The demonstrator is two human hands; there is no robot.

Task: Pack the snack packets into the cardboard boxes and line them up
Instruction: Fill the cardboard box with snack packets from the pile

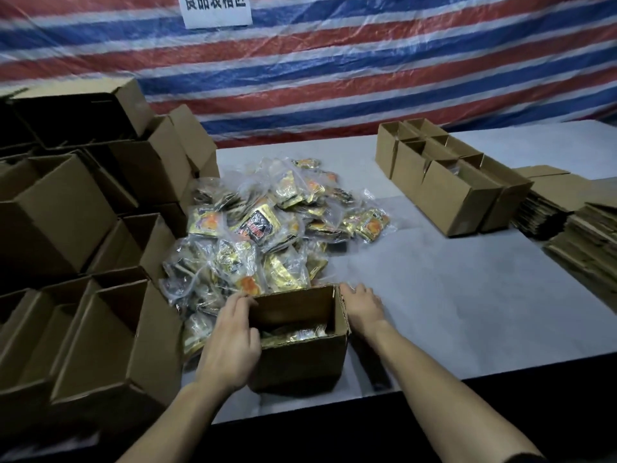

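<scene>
An open cardboard box [300, 362] stands near the table's front edge with gold snack packets [300, 333] lying in its bottom. My left hand [232, 345] grips the box's left wall, fingers hooked over the rim. My right hand [362, 307] lies against the right wall near the far corner, fingers straight. Right behind the box is a big heap of snack packets [267, 228] in clear wrap, gold, black and orange.
Stacks of open empty boxes [83, 279] fill the left side. A row of boxes [444, 182] stands at the back right, with flat folded cartons [581, 228] beside it. The grey table [450, 295] ends close to me. A striped tarp [367, 61] hangs behind.
</scene>
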